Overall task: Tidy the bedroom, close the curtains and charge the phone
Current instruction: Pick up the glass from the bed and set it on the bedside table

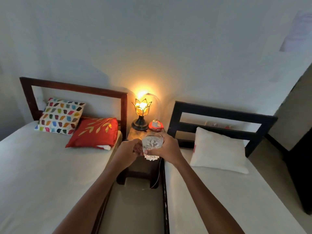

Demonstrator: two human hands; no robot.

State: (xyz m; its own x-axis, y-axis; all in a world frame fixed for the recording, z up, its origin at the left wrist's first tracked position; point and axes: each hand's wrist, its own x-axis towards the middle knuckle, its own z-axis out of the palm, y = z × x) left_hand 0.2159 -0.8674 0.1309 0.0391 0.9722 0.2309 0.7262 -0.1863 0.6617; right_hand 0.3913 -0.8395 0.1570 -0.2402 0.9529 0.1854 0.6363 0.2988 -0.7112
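Note:
A clear cut-glass tumbler point(152, 143) is held above the front of the small wooden bedside table point(135, 133) between two beds. My right hand point(166, 146) wraps around its right side. My left hand point(130, 148) touches its left side near the base. On the table stand a lit lotus-shaped lamp point(141, 114) and a red and white round object point(156, 124) with a thin cable running down the table's right side. No phone or curtain is in view.
The left bed point(42, 166) has a dark red headboard, a multicoloured patterned pillow point(60, 115) and a red leaf pillow point(94, 132). The right bed point(228, 200) has a black headboard and a white pillow point(219, 151). A narrow floor strip runs between the beds.

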